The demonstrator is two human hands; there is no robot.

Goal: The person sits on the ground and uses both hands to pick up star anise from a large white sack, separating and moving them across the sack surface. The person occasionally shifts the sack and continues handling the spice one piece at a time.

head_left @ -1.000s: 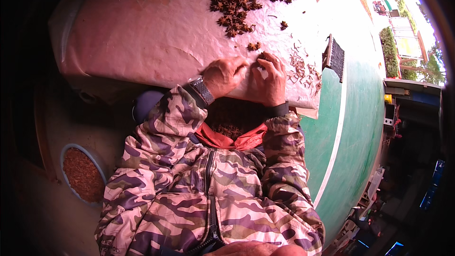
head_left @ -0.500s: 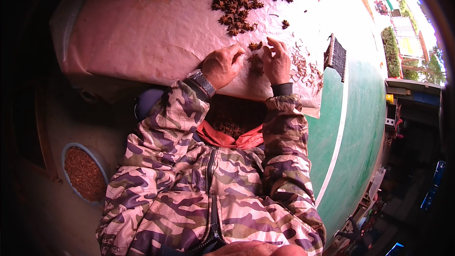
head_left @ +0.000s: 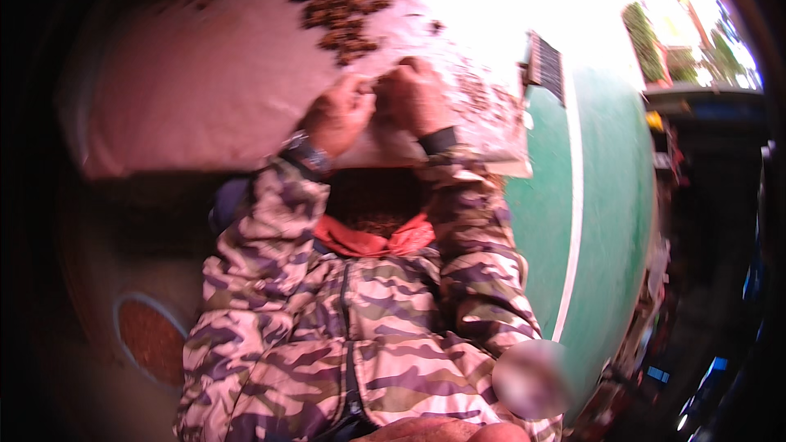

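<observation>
A pile of dark brown star anise (head_left: 348, 8) lies on the pale, sheet-covered table (head_left: 205, 90). Just below its near tip, my left hand (head_left: 337, 113), with a watch (head_left: 304, 151) on the wrist, has its thumb and fingers pinched together. My right hand (head_left: 416, 100) is curled close beside it, knuckles up. Whatever the fingertips hold is hidden or blurred. A dark patch shows between the two hands, too smeared to name. One loose star anise (head_left: 435, 26) lies beyond my right hand.
Thin brown bits (head_left: 479, 94) are scattered right of my hands. An open red-edged bag (head_left: 360, 237) with dark contents sits at my lap. A blue-rimmed basin (head_left: 151, 336) of brown bits stands lower left. A dark ridged panel (head_left: 546, 69) is beside the table, over green floor (head_left: 610, 188).
The view has shifted, so the table appears further left. My right hand has come nearer to my left, and its fingers have curled in. Motion now blurs the picture.
</observation>
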